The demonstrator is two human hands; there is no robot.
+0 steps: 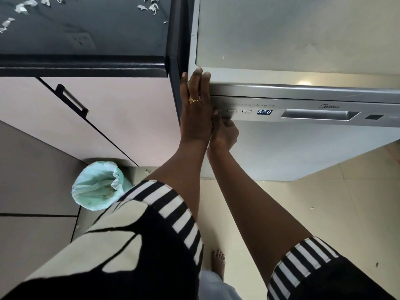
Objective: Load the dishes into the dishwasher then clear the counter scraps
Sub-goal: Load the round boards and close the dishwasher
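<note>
Head view showed the left hand (195, 109) laid flat, fingers straight, over the top front-left corner of the dishwasher (292, 148). The right hand (225, 132) was clenched just beside it, one fingertip against the left end of the control panel (307, 108); the left hand hid which button it met. The dishwasher's door was closed and faced the person, its panel running left to right across the frame, with the display (264, 111) lit and the handle recess (318, 115) free further right. A narrow dark gap parted its left edge from the counter (86, 63), where pale scraps (149, 6) lay, some cut off at the top edge. Open floor (324, 202) lay to the right; a lined bin (95, 187) stood at the left
</note>
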